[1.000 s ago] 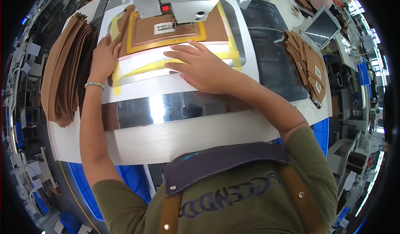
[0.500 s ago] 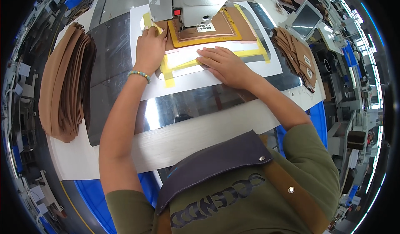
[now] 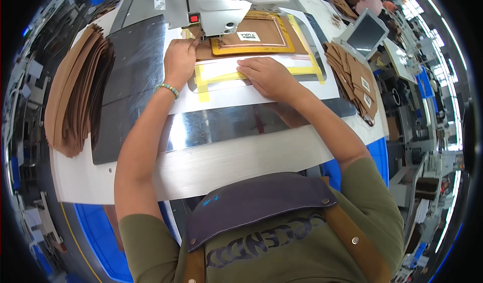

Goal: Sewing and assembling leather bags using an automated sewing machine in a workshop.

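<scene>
My left hand (image 3: 179,60), with a beaded bracelet (image 3: 167,89) at the wrist, is closed at the left edge of a brown sheet panel (image 3: 205,53). Its thumb and finger look pinched on that edge, beside the sewing machine head (image 3: 217,12); some fingertips are hidden. My right hand (image 3: 268,76) lies flat, fingers stretched, on the yellow-taped front strip (image 3: 221,77) of a white template sheet (image 3: 229,95). A yellow clamp frame (image 3: 251,51) rests on the panel, around a white label (image 3: 248,37).
Brown pieces form a thick stack (image 3: 75,91) at the left. More labelled brown pieces (image 3: 352,74) lie at the right, near a small screen (image 3: 366,33). A shiny metal plate (image 3: 216,124) lies under the template. Blue bins (image 3: 103,237) stand below the white table (image 3: 226,157).
My left fingers have drawn together at the panel's edge, beside the machine head. The head appears further left over the panel. My right hand stays on the taped strip. The view has shifted slightly.
</scene>
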`<action>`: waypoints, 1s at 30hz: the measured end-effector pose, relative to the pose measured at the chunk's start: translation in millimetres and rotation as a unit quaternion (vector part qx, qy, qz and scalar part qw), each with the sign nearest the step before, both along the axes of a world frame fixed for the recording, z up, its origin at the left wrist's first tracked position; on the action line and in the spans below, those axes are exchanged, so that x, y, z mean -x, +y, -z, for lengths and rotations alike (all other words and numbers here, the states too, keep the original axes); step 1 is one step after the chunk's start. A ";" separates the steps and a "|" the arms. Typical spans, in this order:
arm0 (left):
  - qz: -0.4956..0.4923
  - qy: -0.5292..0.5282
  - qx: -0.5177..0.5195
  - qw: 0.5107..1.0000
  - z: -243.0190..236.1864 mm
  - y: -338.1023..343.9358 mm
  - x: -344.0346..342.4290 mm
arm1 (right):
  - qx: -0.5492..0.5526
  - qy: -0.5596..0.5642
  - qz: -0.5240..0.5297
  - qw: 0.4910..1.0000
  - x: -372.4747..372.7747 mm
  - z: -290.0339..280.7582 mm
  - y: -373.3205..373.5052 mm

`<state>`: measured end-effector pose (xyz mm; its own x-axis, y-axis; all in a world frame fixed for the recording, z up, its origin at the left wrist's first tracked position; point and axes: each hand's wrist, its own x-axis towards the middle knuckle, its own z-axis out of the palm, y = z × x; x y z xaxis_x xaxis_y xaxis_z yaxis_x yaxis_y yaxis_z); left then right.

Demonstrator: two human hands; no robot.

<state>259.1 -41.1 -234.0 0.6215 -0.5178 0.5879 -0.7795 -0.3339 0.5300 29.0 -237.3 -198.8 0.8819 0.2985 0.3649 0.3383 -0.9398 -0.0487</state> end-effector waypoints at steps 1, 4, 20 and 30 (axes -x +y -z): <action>-0.003 0.034 -0.023 0.999 -2.9 3.0 6.5 | 0.005 0.007 -0.002 1.000 0.7 0.3 -2.0; -0.040 0.084 -0.050 0.994 -10.6 1.9 23.7 | 0.017 -0.001 -0.013 1.000 4.2 -1.0 -10.9; -0.075 0.439 0.379 0.811 -28.8 327.3 164.3 | -0.106 0.096 -0.036 0.989 10.3 -1.9 -26.4; -0.281 0.458 0.369 0.759 -35.8 413.1 239.7 | -0.098 0.127 -0.018 0.987 3.3 -4.7 -14.4</action>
<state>19.4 372.0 -198.1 0.9449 0.2407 -0.2220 0.1830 0.1740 0.9676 25.6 -251.6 -194.2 0.9422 0.2776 0.1873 0.3255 -0.8910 -0.3166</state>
